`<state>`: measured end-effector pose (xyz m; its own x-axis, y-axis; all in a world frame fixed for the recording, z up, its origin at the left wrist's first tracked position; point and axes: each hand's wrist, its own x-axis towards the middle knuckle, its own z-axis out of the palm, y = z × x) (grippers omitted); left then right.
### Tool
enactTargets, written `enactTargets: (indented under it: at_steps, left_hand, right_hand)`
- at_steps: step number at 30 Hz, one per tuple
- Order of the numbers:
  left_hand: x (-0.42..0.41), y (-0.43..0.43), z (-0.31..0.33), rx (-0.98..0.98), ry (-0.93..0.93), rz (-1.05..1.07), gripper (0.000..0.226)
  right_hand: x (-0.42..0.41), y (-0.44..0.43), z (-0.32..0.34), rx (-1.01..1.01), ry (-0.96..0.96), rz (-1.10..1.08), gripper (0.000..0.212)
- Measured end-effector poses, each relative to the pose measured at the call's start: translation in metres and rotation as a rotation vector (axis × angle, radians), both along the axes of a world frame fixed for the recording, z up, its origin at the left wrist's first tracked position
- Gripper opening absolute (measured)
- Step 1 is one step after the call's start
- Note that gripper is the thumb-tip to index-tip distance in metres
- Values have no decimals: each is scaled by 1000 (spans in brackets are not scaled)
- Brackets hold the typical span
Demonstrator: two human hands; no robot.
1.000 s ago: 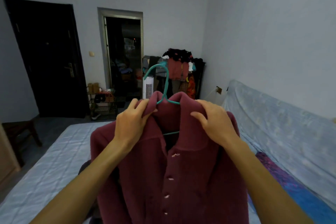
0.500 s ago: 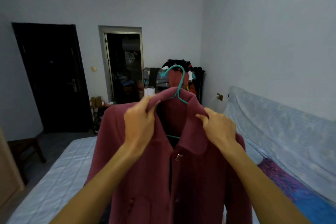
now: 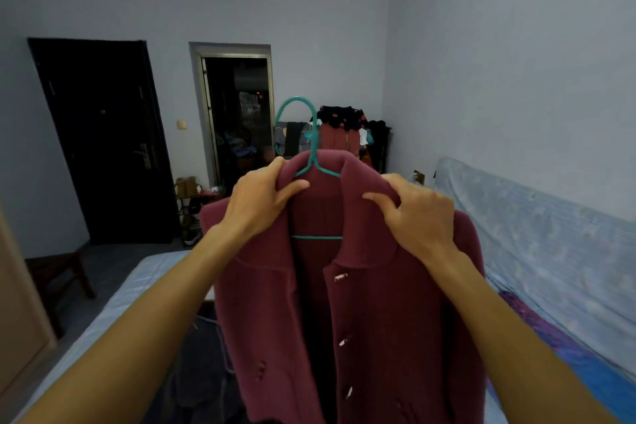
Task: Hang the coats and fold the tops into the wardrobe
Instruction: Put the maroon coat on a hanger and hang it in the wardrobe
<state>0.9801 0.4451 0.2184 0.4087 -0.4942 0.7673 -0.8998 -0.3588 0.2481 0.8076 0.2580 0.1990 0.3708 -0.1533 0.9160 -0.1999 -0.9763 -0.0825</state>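
Two hands (image 3: 261, 200) (image 3: 418, 217) gripping maroon coat (image 3: 378, 303) collar above quilted bed (image 3: 137, 289), pale walls (image 3: 516, 62), dark door (image 3: 103, 134).

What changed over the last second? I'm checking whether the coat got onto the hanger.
The maroon coat was lifted higher off the bed, and the teal hanger hook turned upright. The left hand and right hand kept gripping the collar; the hanger stayed inside the coat.

Both arms outstretched; left hand (image 3: 258, 198), right hand (image 3: 418, 217) pinching.
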Motion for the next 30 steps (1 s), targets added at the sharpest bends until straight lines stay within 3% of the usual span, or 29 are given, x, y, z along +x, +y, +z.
enactTargets:
  at_steps: [3,6,12,18,24,30]
  left_hand:
    - [-9,-7,-4,-112,-31,8,37]
    - [-22,-17,-11,-125,-6,17,49]
    - [-38,-27,-18,-72,-5,-16,55]
    - [-34,1,-24,-38,68,-81,54]
    - [-28,33,-41,-29,33,251,65]
    - [-56,61,-36,-51,-90,487,54]
  right_hand:
    - [-4,0,3,127,167,24,41]
    - [-1,1,2,143,304,29,43]
    - [-6,7,1,148,389,40,46]
    - [-18,8,-21,146,242,55,37]
    - [-4,22,-27,188,165,149,35]
    - [19,42,-40,235,116,276,42]
